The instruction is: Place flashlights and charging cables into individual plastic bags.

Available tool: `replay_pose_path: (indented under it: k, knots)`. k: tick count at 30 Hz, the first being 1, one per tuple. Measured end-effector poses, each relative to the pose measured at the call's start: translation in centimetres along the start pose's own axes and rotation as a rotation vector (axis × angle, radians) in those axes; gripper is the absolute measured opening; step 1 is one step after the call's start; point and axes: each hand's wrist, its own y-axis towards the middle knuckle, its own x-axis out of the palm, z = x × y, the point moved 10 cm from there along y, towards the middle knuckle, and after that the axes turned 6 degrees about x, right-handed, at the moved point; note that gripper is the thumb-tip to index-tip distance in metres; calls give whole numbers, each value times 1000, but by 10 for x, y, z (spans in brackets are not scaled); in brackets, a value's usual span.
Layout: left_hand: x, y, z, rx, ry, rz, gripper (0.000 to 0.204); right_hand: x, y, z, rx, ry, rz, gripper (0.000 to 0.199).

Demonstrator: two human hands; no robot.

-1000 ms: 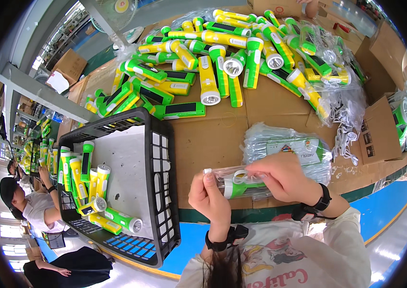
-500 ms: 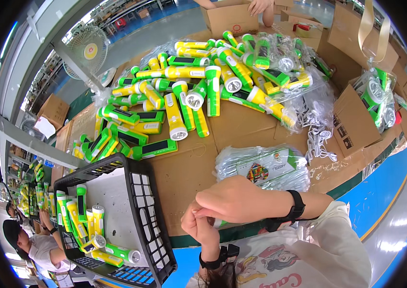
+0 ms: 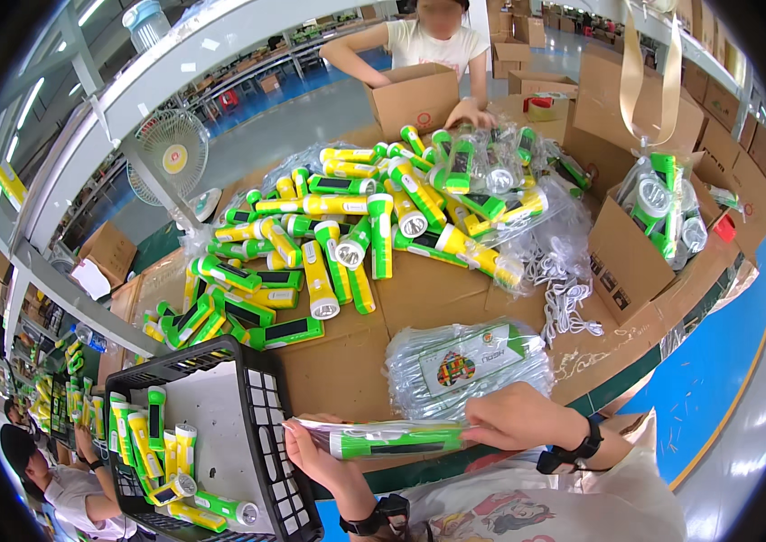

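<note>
A green flashlight (image 3: 406,441) with a dark panel lies level between my hands at the table's near edge, inside a clear plastic bag (image 3: 318,423). The fingers of my left hand (image 3: 315,456) are closed on the bag's left end, beside the black basket. At the other end, my right hand (image 3: 514,417) is closed around the bagged flashlight's tail. Just beyond my hands lies a stack of clear plastic bags (image 3: 401,375) with a printed card (image 3: 482,361) on top.
A heap of yellow and green flashlights (image 3: 320,280) covers the table's far left. The black basket (image 3: 266,425) holds several more. White cords (image 3: 568,307) and an open carton (image 3: 636,262) with bagged flashlights are at right. Across the table, a person reaches into a box (image 3: 415,104).
My hands were close together with the flashlight mostly hidden; now they are apart, with the bagged flashlight stretched between them. The view has tilted up, showing more of the person opposite.
</note>
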Motion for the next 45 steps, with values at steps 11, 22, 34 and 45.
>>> replay_pose_path:
  k: [11,22,34,45]
  knots:
    - [40,-47,-37,-334,89,-476,31,111,-93,23,399,1314,82,56]
    - [-36,-92,-29,141,1011,-787,51,129,-112,86,458,1375,119,51]
    - [-56,-109,-2,741,1354,-641,39,57,-41,77,277,1503,630,48]
    - [-63,-100,-9,650,1366,-673,42,100,-34,103,457,789,423,44]
